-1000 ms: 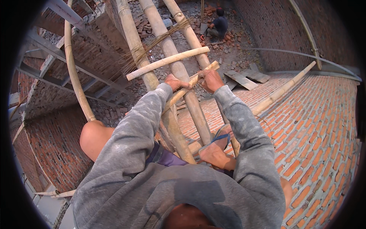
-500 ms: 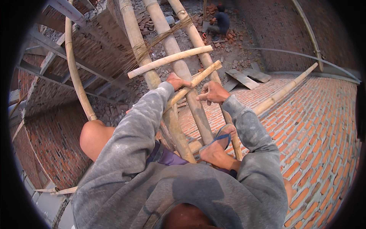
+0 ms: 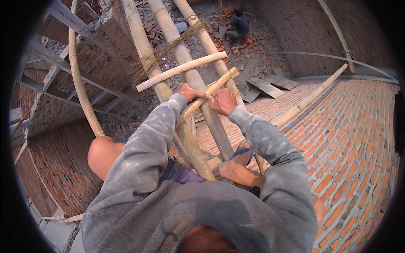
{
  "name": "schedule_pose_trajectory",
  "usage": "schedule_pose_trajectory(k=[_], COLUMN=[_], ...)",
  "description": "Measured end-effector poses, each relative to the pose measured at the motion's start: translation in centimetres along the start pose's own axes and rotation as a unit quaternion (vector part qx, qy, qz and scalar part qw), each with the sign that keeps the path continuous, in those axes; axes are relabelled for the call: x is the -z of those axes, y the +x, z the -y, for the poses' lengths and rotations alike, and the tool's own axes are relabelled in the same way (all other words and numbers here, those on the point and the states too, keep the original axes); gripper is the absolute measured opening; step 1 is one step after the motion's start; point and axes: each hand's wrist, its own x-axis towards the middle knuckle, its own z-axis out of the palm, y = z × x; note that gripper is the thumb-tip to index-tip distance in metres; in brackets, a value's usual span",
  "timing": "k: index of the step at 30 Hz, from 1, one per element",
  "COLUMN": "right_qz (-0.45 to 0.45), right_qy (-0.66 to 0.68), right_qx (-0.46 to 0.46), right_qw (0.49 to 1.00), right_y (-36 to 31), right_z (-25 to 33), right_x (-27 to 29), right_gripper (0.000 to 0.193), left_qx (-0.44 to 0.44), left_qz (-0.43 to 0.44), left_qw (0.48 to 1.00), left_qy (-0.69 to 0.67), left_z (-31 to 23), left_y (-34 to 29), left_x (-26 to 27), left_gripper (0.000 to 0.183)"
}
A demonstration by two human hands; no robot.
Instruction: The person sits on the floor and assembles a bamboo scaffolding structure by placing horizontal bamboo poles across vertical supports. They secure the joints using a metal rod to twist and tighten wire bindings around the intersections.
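The light-coloured bamboo stick (image 3: 220,83) lay aslant over the bamboo poles (image 3: 194,80), crossing the right pole's (image 3: 206,42) outer edge. The left hand (image 3: 188,91) pressed it; the right hand (image 3: 223,101) bunched its fingers alongside, their pinch unclear. It looked light, stiff, best held near the middle crossing.

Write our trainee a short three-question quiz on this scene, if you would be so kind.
1. True or false: the left hand and the right hand are both at one short stick.
2. Choose one. The sleeves are: A) red; B) grey; C) green.
3. Fill in: a bundle of thin strips lies across the long ____.

Key: 1. True; 2. B; 3. poles.
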Motion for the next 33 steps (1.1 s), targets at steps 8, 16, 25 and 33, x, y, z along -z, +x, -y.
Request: schedule_pose_trajectory(k=[8,16,25,33], right_qz=[0.006,0.004,-0.017,0.025], right_qy=[0.022,-0.091,-0.128,-0.105], right_qx=[0.022,0.148,0.157,0.145], right_qw=[1.0,0.985,0.979,0.984], right_y=[3.4,7.6,5.0,4.6], right_z=[-4.9,-11.5,-14.1,-12.5], right_x=[6.0,7.2,7.3,7.3], right_gripper=[0.043,0.045,0.039,0.037], left_qx=[-0.011,0.089,0.151,0.139], left_qz=[0.029,0.116,0.144,0.2], left_qw=[0.999,0.983,0.959,0.958], left_qy=[-0.027,-0.11,-0.191,-0.151], left_z=[1.3,1.7,-0.6,-0.8], left_y=[1.2,2.1,0.3,0.7], left_x=[-0.2,0.4,0.8,1.3], left_gripper=[0.078,0.065,0.057,0.072])
